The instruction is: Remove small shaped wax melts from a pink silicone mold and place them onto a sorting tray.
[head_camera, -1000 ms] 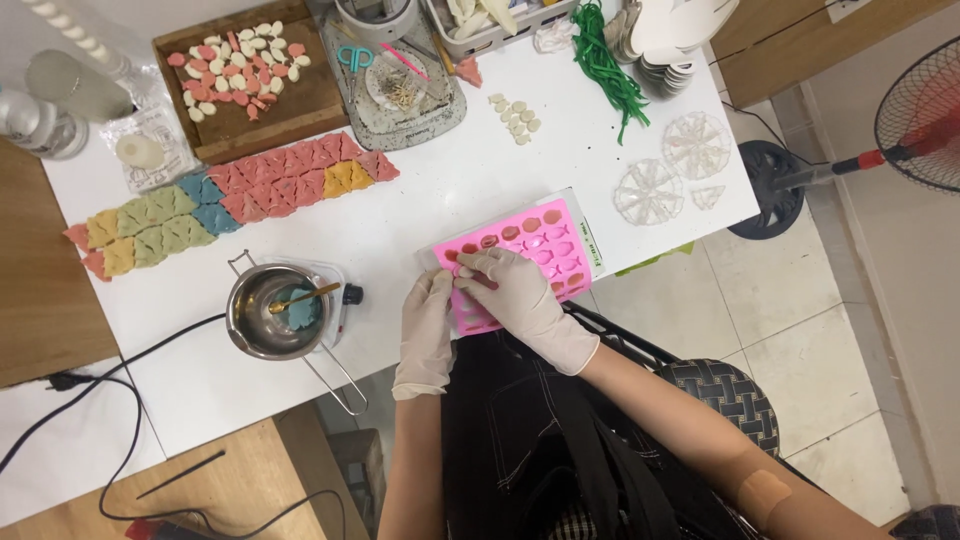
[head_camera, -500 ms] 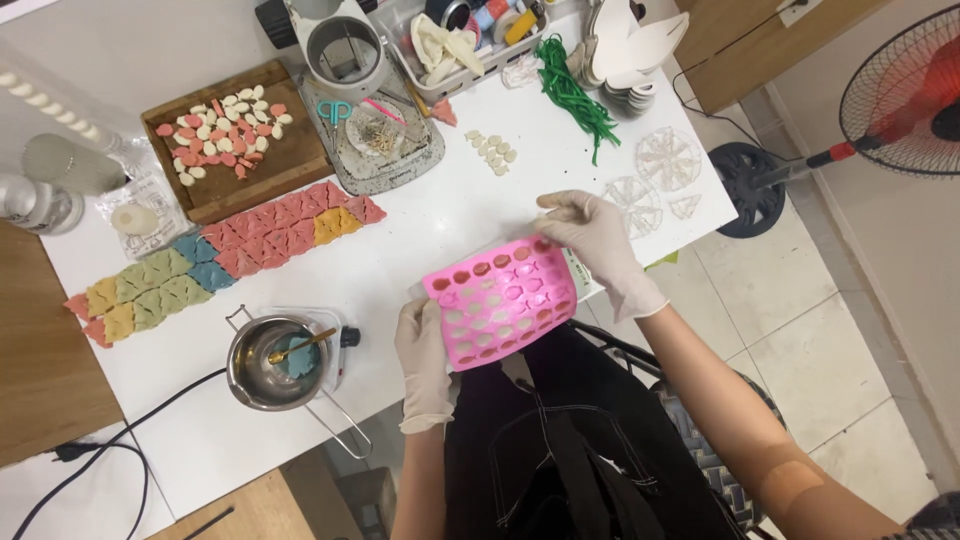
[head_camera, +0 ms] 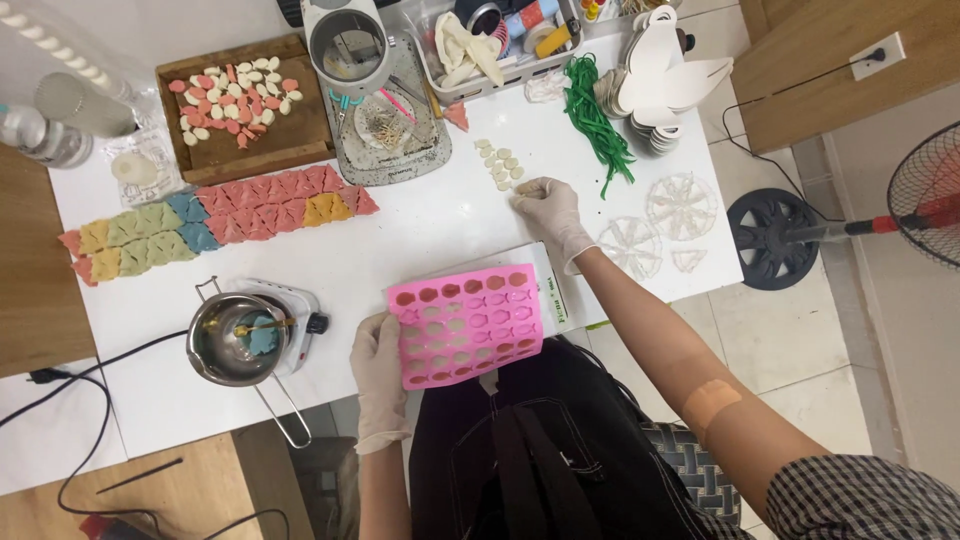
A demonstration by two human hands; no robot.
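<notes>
Left hand (head_camera: 378, 372), gloved, grips the left edge of the pink mould (head_camera: 465, 325), fingers curled around the rim. Mould sits at the near table edge (head_camera: 150, 420), over the person's lap, tilted slightly, its right part lying on a white board (head_camera: 545, 290). Cavities in rows, fish and oval shapes; some look filled, hard to tell which.

Left of the mould: metal pot (head_camera: 238, 337) on a small white hotplate (head_camera: 300, 315), a bluish lump and a stick inside, long handle pointing off the near edge. Black cable (head_camera: 90, 380) runs left from it.

Right hand (head_camera: 548, 208), gloved, reaches out past the mould, fingertips pinched together at the near end of a cluster of small pale pieces (head_camera: 498, 165); whether it pinches one, cannot tell. Clear flower-shaped trays (head_camera: 680, 205) right of that hand, well apart from the mould.

Mid table: row of coloured wedges (head_camera: 215, 222), pink, green, blue, orange, edge to edge.

Far: wooden board (head_camera: 250, 115) with pink and white pieces, scale (head_camera: 385, 120) with a metal cup (head_camera: 345, 45), green strands (head_camera: 595, 120), stack of white paper shapes (head_camera: 660, 75), clear bin (head_camera: 500, 40) of tools.
</notes>
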